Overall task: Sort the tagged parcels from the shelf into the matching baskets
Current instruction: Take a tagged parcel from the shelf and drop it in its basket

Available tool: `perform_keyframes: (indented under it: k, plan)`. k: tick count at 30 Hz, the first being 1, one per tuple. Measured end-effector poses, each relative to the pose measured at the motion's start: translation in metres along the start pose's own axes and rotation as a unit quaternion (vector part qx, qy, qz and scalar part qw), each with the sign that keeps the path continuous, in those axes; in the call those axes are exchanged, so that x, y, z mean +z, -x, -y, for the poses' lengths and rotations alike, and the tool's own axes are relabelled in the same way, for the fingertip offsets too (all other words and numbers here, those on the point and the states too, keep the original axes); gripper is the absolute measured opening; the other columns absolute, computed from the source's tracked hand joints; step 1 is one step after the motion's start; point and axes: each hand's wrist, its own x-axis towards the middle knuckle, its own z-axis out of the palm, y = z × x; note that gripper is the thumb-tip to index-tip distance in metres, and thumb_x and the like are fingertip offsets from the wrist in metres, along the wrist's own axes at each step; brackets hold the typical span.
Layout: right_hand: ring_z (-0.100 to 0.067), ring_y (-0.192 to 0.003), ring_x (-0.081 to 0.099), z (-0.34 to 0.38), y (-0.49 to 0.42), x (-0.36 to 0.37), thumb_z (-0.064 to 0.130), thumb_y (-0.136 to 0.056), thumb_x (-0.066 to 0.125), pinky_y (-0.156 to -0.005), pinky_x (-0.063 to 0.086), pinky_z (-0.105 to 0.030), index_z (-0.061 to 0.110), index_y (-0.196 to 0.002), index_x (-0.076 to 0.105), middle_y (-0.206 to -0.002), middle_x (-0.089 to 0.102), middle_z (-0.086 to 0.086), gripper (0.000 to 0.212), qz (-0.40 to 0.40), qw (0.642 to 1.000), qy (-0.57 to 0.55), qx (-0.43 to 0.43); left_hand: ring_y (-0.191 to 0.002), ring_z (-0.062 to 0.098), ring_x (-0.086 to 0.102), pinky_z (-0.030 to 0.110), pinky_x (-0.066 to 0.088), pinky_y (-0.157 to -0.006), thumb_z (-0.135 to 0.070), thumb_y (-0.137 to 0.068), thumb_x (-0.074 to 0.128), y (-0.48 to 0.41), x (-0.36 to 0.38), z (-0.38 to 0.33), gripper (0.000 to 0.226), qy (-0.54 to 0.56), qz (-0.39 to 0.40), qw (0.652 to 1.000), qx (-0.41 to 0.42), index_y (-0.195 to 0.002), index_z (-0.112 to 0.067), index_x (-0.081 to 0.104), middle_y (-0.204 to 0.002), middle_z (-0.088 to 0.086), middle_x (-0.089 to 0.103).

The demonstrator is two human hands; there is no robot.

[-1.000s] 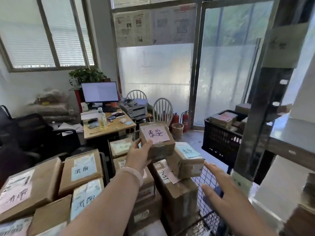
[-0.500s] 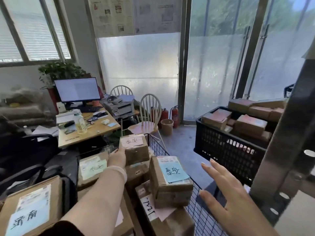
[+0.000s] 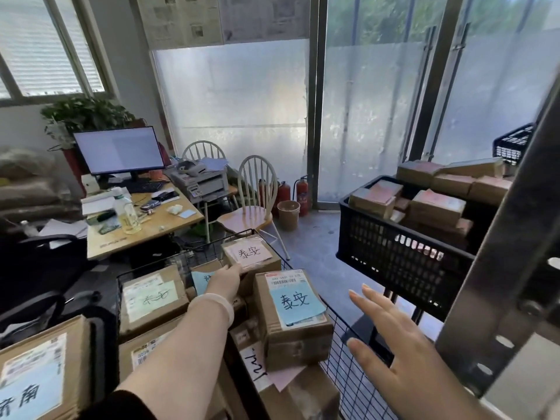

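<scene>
Head view showed the left hand (image 3: 225, 276) touching the near edge of the pink-tagged parcel (image 3: 251, 255), which sat atop other boxes (image 3: 298, 338) in the wire basket (image 3: 347, 378); whether its fingers clasped it was hidden. The right hand (image 3: 397, 353) hovered beside the basket, fingers spread.

parcels (image 3: 297, 331) in wire basket (image 3: 348, 386), crate (image 3: 394, 253) right

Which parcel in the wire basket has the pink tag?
The far-corner parcel, right by the left hand. Its tag is pink; the nearer parcel carries a blue tag and the left parcel a whitish one.
</scene>
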Motion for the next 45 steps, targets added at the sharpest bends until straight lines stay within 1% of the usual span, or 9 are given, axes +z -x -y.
perform_keyframes:
  k: [3,7,11,22,25,31,37,41,45]
  plan:
    - [0.009,-0.141,0.002,0.009,0.01,-0.001,0.06,-0.089,0.047,-0.119,0.02,-0.034,0.078,-0.121,0.006,-0.135,-0.007,0.051,0.055,0.022,0.999,0.023,-0.013,-0.118,0.026,0.055,0.049,0.04,-0.111,-0.045,-0.081,0.061,0.092,-0.001,-0.046,0.058,0.007,0.004,0.999,0.032,-0.134,-0.021,0.056,-0.132,-0.003,0.059]
    - [0.01,-0.138,0.001,0.017,0.035,-0.002,0.058,-0.091,0.045,-0.117,0.016,-0.028,0.07,-0.124,0.002,-0.14,-0.008,0.041,0.056,0.015,0.998,0.062,0.002,-0.133,0.037,0.047,0.052,0.039,-0.112,-0.055,-0.089,0.055,0.164,0.004,-0.067,0.066,-0.114,-0.026,0.984,0.137,-0.15,-0.039,0.035,-0.149,0.005,0.046]
    - [0.009,-0.14,0.001,0.011,0.068,-0.002,0.058,-0.091,0.047,-0.116,0.01,-0.024,0.063,-0.137,0.007,-0.152,0.002,0.032,0.061,-0.038,0.996,0.075,0.017,-0.149,0.023,0.02,0.046,0.02,-0.121,-0.048,-0.097,0.055,0.241,0.023,-0.067,0.063,-0.273,0.011,0.915,0.298,-0.154,-0.038,0.029,-0.161,0.001,0.027]
    - [0.009,-0.136,-0.021,-0.004,0.199,-0.03,0.063,-0.09,0.044,-0.11,-0.011,-0.016,0.061,-0.136,-0.009,-0.152,-0.012,0.029,0.071,-0.168,0.961,0.201,0.09,-0.151,0.013,0.01,0.031,0.008,-0.12,-0.066,-0.088,0.051,0.398,0.086,-0.003,0.074,-0.375,0.127,0.76,0.515,-0.152,-0.051,0.017,-0.163,-0.012,0.018]
    - [0.013,-0.134,-0.022,-0.006,0.237,-0.053,0.061,-0.089,0.047,-0.109,-0.01,-0.015,0.06,-0.137,-0.006,-0.146,-0.015,0.034,0.072,-0.204,0.95,0.209,0.109,-0.15,0.011,0.011,0.035,0.014,-0.122,-0.065,-0.088,0.052,0.426,0.108,0.007,0.073,-0.357,0.168,0.744,0.538,-0.152,-0.052,0.018,-0.162,-0.015,0.017]
    - [0.003,-0.143,-0.011,-0.031,0.295,-0.082,0.062,-0.088,0.046,-0.115,0.001,-0.024,0.052,-0.146,0.002,-0.156,-0.004,0.026,0.074,-0.243,0.93,0.23,0.151,-0.15,0.007,0.0,0.026,-0.001,-0.119,-0.061,-0.093,0.05,0.481,0.147,0.028,0.07,-0.348,0.228,0.717,0.559,-0.152,-0.051,0.015,-0.162,-0.02,0.008]
    - [-0.003,-0.146,0.002,-0.062,0.353,-0.112,0.06,-0.086,0.048,-0.117,0.012,-0.027,0.048,-0.148,0.011,-0.157,0.004,0.021,0.073,-0.238,0.926,0.233,0.179,-0.148,0.01,0.018,0.039,0.025,-0.121,-0.071,-0.085,0.039,0.532,0.193,0.047,0.072,-0.303,0.263,0.714,0.574,-0.152,-0.049,0.023,-0.159,-0.016,0.023]
    - [0.001,-0.144,-0.002,-0.077,0.395,-0.14,0.062,-0.087,0.046,-0.115,0.012,-0.026,0.061,-0.135,-0.004,-0.149,-0.004,0.031,0.069,-0.223,0.929,0.218,0.202,-0.15,0.01,0.009,0.035,0.015,-0.124,-0.059,-0.094,0.05,0.576,0.233,0.05,0.07,-0.329,0.271,0.699,0.575,-0.155,-0.043,0.02,-0.162,-0.013,0.017]
    - [0.005,-0.143,-0.001,-0.097,0.43,-0.161,0.061,-0.087,0.043,-0.117,0.013,-0.026,0.069,-0.126,0.0,-0.147,-0.003,0.036,0.059,-0.226,0.937,0.19,0.186,-0.152,0.021,0.008,0.046,0.017,-0.123,-0.058,-0.096,0.046,0.594,0.276,0.053,0.073,-0.432,0.261,0.677,0.536,-0.157,-0.034,0.015,-0.165,-0.003,0.012]
